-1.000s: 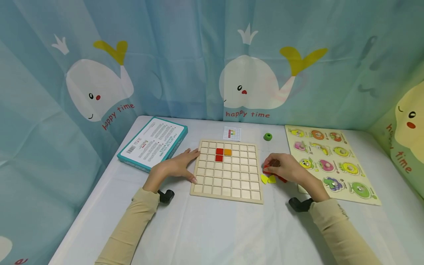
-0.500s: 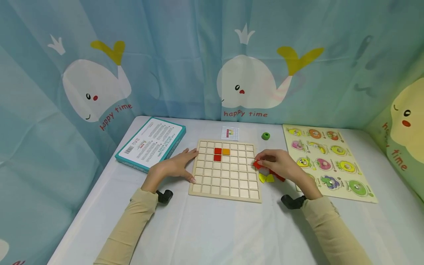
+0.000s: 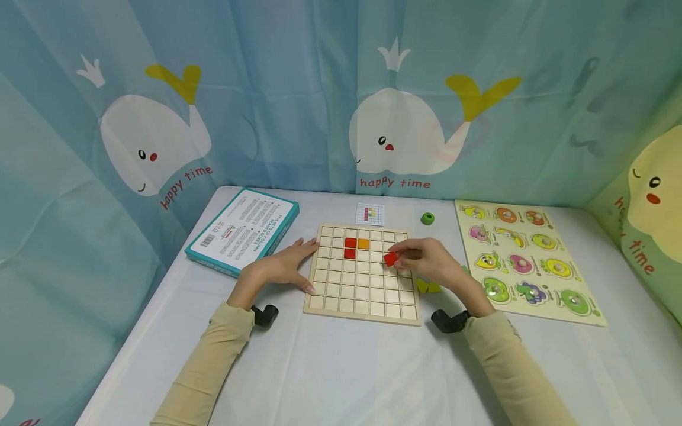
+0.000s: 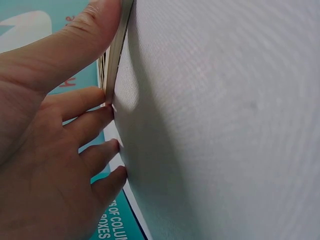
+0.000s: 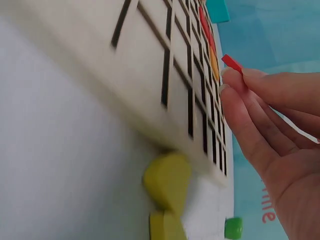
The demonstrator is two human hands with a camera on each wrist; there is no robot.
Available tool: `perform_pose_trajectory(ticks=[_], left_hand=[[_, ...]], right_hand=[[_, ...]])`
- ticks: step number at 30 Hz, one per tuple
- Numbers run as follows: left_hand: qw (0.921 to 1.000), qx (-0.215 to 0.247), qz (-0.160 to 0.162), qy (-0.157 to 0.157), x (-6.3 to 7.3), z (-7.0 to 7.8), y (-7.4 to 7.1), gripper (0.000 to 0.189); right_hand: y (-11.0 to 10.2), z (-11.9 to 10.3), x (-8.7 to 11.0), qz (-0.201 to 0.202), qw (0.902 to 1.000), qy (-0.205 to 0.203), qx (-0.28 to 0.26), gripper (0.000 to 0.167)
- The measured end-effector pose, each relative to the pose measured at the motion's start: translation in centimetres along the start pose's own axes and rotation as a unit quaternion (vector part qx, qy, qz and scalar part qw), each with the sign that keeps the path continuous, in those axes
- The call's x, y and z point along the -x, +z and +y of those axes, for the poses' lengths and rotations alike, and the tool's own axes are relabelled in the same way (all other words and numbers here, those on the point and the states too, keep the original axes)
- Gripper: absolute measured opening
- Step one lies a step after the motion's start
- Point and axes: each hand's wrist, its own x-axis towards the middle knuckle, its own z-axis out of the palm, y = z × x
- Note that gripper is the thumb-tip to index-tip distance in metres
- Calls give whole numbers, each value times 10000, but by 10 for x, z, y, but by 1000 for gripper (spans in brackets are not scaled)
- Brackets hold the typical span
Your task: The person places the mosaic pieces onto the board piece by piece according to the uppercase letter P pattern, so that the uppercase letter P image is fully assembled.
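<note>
Fingers of the right hand (image 3: 426, 260) pinch a red tile (image 3: 391, 259) by one end, raised above the right-hand cells of the wooden board (image 3: 347, 291), presumably so that its underside remains free. Spread fingers of the left hand (image 3: 282, 266), gripping nothing, touch the board's left edge, judged a steadying contact. Compared with half a second earlier, the pinched tile has travelled inward from the board's right edge; left hand, two seated red tiles (image 3: 349, 242) and orange tile (image 3: 363, 244) are unaltered
</note>
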Motion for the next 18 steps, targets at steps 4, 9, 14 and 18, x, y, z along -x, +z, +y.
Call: perform_pose_trajectory(ticks=[4,9,14,18], left_hand=[[10000,-20,-9,-10,0,1,0,106],[10000,-50,-8,-38,0,1,0,106],[10000,-15,-31,-22,0,0,0,106],[10000,-15,-24,-3,0,0,0,106]], right_hand=[[4,-6,-5,-92,9999,-44,-99,30],[8,-12,-10,-236,9987,-215,-386,29],[16,-19,-15,-270,9984,-262,-427,29],[23,-26,-19,-225,9990,-327,-214,28]])
